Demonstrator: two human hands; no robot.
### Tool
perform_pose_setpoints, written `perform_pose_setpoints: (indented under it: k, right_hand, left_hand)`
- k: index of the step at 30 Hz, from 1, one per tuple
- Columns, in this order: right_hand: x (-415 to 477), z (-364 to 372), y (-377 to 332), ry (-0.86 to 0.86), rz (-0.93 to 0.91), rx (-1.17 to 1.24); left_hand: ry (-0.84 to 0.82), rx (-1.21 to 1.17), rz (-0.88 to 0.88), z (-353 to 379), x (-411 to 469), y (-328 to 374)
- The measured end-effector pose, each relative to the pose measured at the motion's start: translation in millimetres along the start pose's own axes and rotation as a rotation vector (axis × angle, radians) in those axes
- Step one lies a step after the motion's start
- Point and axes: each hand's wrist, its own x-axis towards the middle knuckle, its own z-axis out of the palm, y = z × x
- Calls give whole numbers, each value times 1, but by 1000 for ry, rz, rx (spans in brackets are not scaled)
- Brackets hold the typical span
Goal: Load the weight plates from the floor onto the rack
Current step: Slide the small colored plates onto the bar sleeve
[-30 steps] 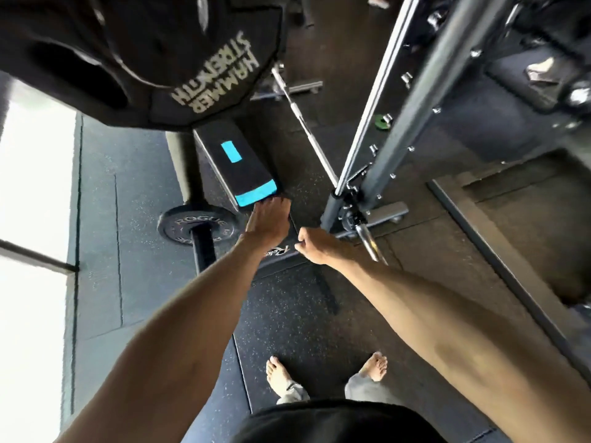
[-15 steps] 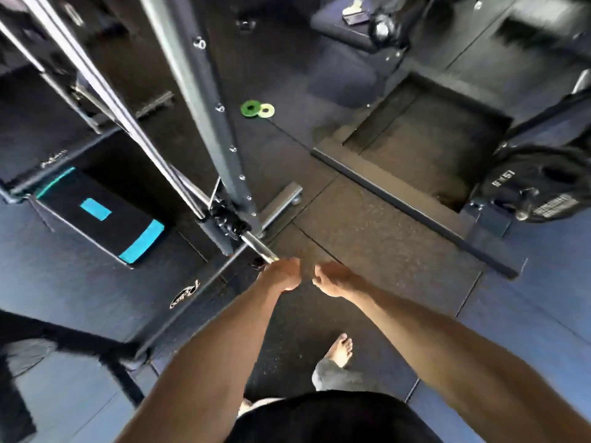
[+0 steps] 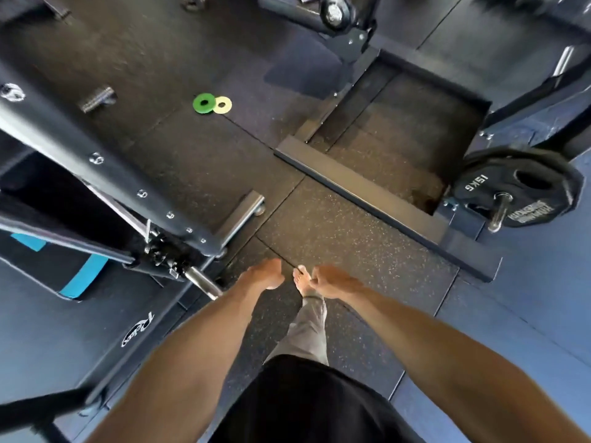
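Weight plates: two small flat rings, green plate (image 3: 204, 103) and yellow plate (image 3: 222, 105), touching side by side on the speckled rubber floor (image 3: 351, 244), lying beyond the rack upright (image 3: 105, 174) and well ahead of my hands, slightly leftward. Left hand (image 3: 263, 276) sits nearer; right hand (image 3: 334, 282) alongside it, both empty, fingers loosely curled. Smooth discs with centre holes (no long axis). I judge a forward reach comes next.

Left hand (image 3: 263, 276), right hand (image 3: 334, 282) empty
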Motion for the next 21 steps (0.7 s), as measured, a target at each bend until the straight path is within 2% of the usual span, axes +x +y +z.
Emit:
perform_pose_setpoints:
  k: [8, 11, 18, 21]
  right_hand:
    - [111, -149, 10, -52, 5, -16]
    - [156, -201, 9, -4, -26, 19]
    - [267, -306, -1, -55, -102, -79]
    - [321, -361, -16, -56, -165, -135]
  left_hand:
    - [45, -179, -9, -138, 109, 33]
    - [107, -256, -19, -188, 135, 39]
    - [35, -269, -101, -287, 208, 34]
    - [78, -311, -135, -343, 240, 27]
